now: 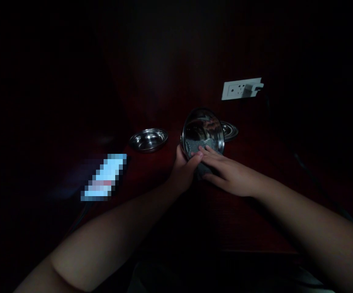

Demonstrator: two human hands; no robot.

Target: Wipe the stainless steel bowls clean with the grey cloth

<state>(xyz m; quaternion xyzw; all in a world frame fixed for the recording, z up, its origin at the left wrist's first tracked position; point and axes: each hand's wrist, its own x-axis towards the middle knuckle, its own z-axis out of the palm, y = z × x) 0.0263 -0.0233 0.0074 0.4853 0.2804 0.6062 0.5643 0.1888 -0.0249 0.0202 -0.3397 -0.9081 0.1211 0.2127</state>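
Observation:
A shiny metal bowl (pixel 203 127) is tilted on its side, its mouth facing me. My left hand (pixel 186 165) grips the bowl's lower left rim, with the thumb over the edge and the other fingers mostly hidden behind it. A grey patterned cloth (pixel 198 147) lies inside the bowl's lower part and hangs over the rim. My right hand (pixel 225 171) has the cloth at the lower right rim, its fingers reaching into the bowl over the fabric and its thumb lower down, outside.
A shallow metal dish (pixel 149 140) rests on the dark red table (pixel 256 228) to the left. More round metalware (pixel 232 131) is partly hidden behind the bowl. A lit phone (pixel 105 179) lies at left. A wall socket (pixel 241 89) with a plugged-in charger is at the back right. The surroundings are very dark.

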